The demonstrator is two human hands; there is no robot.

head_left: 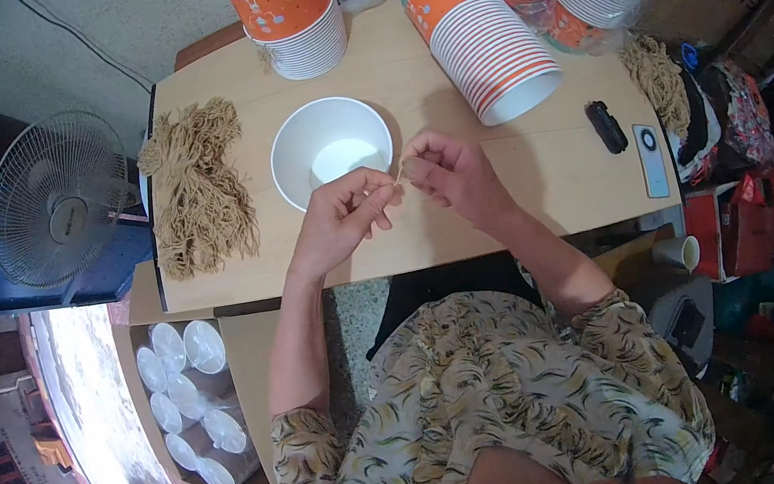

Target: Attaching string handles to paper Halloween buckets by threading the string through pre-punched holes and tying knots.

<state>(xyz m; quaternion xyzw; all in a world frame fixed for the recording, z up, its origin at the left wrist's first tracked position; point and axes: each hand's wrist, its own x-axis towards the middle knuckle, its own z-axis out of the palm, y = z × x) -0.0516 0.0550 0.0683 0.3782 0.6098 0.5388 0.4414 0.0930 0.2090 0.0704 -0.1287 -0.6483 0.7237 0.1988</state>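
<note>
Tan string (399, 175) is being pinched in left hand (342, 215) and right hand (460, 178); a pile (199, 193) is seemingly lying unworked.

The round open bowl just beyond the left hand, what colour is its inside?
Plain white; the round open bowl shows best in the head view.
</note>
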